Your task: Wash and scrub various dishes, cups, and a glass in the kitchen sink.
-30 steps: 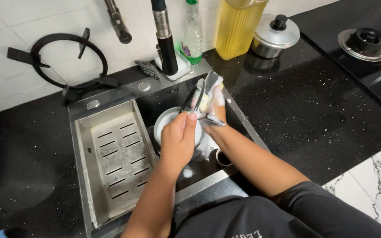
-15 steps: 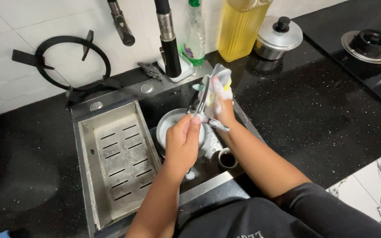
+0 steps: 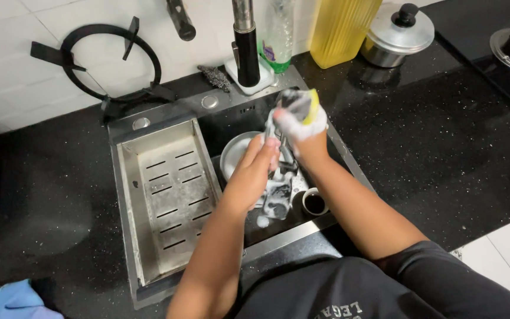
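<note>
Behind your sink, a clear plastic bottle [image 3: 278, 35] of green liquid stands just right of the faucet, with a purple-and-green label [image 3: 271, 53] on its side. Just beside it on the tabletop stands a ribbed yellow container [image 3: 342, 29].

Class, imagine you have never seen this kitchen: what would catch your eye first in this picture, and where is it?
First, the two hands over the sink: the left hand grips soapy metal utensils, while the foam-covered right hand rubs them with a yellow sponge. Next, the yellow bottle by the wall, and the slotted steel tray left of the hands.
</note>
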